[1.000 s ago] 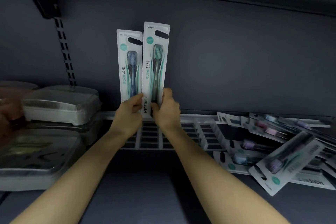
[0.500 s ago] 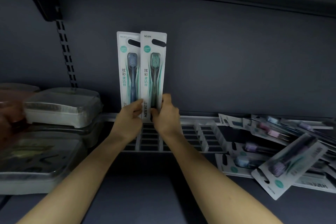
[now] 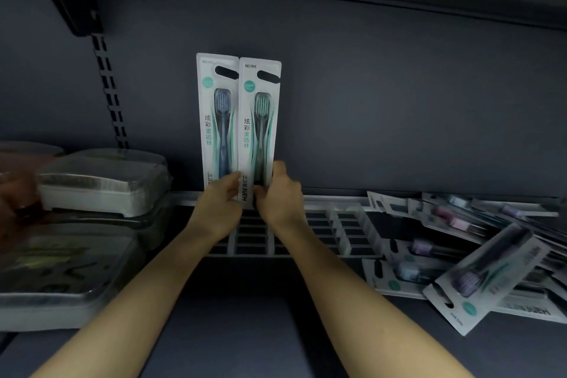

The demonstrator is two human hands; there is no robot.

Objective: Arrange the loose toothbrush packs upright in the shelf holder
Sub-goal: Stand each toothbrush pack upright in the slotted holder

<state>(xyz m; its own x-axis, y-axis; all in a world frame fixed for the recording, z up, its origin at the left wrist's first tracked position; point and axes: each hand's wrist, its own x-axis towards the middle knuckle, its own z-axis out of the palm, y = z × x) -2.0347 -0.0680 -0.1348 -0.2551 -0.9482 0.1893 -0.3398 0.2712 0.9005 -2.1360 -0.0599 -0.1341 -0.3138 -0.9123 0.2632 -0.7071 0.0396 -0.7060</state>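
Two toothbrush packs stand upright side by side against the back wall, at the rear of the white slotted shelf holder (image 3: 343, 221). The left pack (image 3: 214, 120) has a blue brush, the right pack (image 3: 259, 123) a green one. My left hand (image 3: 219, 204) touches the lower ends of both packs. My right hand (image 3: 280, 196) pinches the bottom of the green-brush pack between thumb and fingers. Their lowest ends are hidden behind my hands. A loose heap of toothbrush packs (image 3: 478, 258) lies flat on the shelf at the right.
Stacked clear-lidded plastic containers (image 3: 101, 181) fill the left side of the shelf. A slotted upright rail (image 3: 110, 92) runs up the back wall at the left. A dark upper shelf overhangs the top.
The green-brush pack has come down about level with the blue-brush pack beside it. Both hands stayed at the packs' bottoms.
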